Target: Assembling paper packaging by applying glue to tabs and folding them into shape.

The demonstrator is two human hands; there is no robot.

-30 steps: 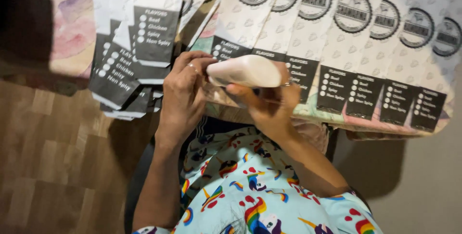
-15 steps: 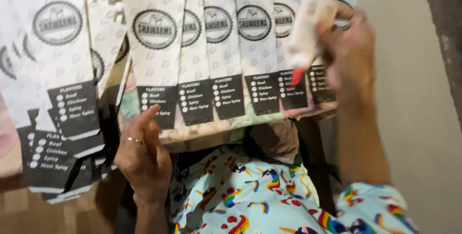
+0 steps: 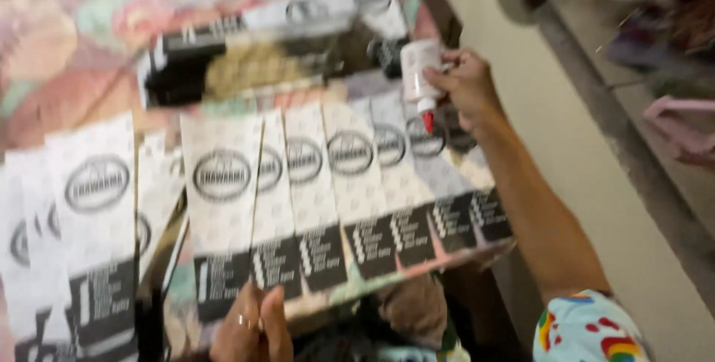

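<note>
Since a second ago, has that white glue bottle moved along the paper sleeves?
Yes. The glue bottle in the right hand went from the near printed ends of the paper sleeves to beyond their far right ends.

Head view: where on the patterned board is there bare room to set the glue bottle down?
Bare cloth shows at the far left, beyond the black tray. The near half is crowded with overlapping paper sleeves, edge to edge. The right hand holds the glue bottle at the row's far right end.
</note>
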